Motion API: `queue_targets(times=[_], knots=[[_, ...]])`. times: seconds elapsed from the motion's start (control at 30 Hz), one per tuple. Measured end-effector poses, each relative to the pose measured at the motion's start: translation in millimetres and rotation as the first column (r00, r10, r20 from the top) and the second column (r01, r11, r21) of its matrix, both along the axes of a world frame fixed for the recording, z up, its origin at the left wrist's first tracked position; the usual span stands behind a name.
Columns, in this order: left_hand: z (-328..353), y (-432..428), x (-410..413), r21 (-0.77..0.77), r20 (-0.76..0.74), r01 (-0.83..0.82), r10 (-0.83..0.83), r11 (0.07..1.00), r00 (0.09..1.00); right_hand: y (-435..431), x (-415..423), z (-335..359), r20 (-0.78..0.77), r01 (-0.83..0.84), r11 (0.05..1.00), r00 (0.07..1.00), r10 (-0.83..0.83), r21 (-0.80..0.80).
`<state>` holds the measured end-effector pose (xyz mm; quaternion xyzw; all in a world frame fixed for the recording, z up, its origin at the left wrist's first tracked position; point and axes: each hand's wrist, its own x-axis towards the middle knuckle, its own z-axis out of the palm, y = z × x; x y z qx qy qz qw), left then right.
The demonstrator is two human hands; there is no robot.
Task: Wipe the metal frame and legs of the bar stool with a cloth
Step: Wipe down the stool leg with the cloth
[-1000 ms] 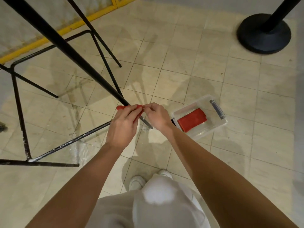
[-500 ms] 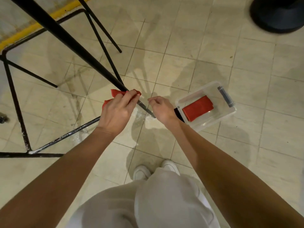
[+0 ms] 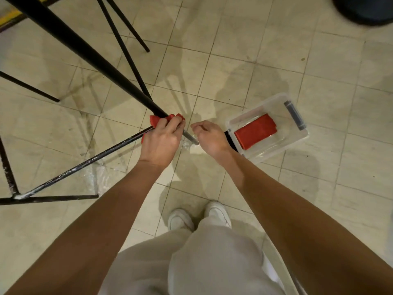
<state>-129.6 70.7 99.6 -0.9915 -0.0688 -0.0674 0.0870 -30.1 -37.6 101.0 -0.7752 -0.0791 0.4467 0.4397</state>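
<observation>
The red cloth (image 3: pixel 165 120) was bunched round the black stool leg (image 3: pixel 89 54) at centre frame, near its foot. The left hand (image 3: pixel 161 139) clenched it there, while the right hand (image 3: pixel 209 137) hung just right of the leg's tip, fingers loosely curled on nothing. Worked one-handed, a hard stroke could skid the stool across the tiles, and the flecked crossbar (image 3: pixel 85 165) joining beneath the left hand would likely block a straight wipe, with a clear plastic box (image 3: pixel 297 139) holding a spare cloth (image 3: pixel 255 133) close at right.

We see the stool leg (image 3: pixel 85 52) in smooth, matt black metal, its lower rail (image 3: pixel 85 165) scuffed with pale flecks. The red cloth (image 3: pixel 168 119) looks soft, perhaps microfibre. The box (image 3: pixel 297 141) is clear glossy plastic; the floor tiles (image 3: pixel 276 67) shine wet.
</observation>
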Motion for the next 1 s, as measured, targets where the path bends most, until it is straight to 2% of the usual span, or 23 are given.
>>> queue_targets(times=[0.13, 0.3, 0.4, 0.47, 0.53, 0.57, 0.63, 0.73, 0.87, 1.0], knots=[[-8, -11, 8, 0.060, -0.136, -0.003, 0.011, 0.998, 0.991, -6, 4, -5, -0.004, 0.005, 1.000, 1.000, -0.006, -0.001], [-7, -2, -12, -0.020, -0.033, -0.002, 0.001, 1.000, 0.999, -12, 7, -7, -0.025, 0.058, 0.998, 0.998, -0.058, 0.000], [-14, -13, -10, -0.214, -0.050, -0.139, 0.131, 0.967, 0.990, -8, -2, -9, -0.140, 0.066, 0.998, 0.988, -0.067, -0.008], [-16, -27, -7, -0.489, -0.088, -0.177, 0.153, 0.854, 0.984, -3, -10, -8, -0.302, 0.096, 0.995, 0.949, -0.091, 0.000], [-15, -37, -10, -0.722, -0.138, -0.237, 0.200, 0.650, 0.970, 1, -16, -8, -0.478, 0.193, 0.980, 0.865, -0.151, 0.040], [-13, -40, -13, -0.784, -0.166, -0.276, 0.240, 0.557, 0.956, 2, -18, -8, -0.518, 0.233, 0.971, 0.838, -0.170, 0.057], [-7, -43, -19, -0.844, -0.203, -0.327, 0.311, 0.424, 0.928, 2, -23, -12, -0.527, 0.283, 0.956, 0.826, -0.200, 0.081], [-4, -48, -28, -0.898, -0.176, -0.324, 0.433, 0.297, 0.884, 1, -30, -19, -0.487, 0.330, 0.937, 0.840, -0.238, 0.112], [-3, -54, -30, -0.918, -0.156, -0.333, 0.575, 0.216, 0.803, 1, -34, -19, -0.456, 0.431, 0.892, 0.827, -0.328, 0.140], [2, -48, -24, -0.947, -0.182, -0.309, 0.643, 0.089, 0.744, 0, -33, -14, -0.431, 0.353, 0.900, 0.875, -0.221, 0.256]])
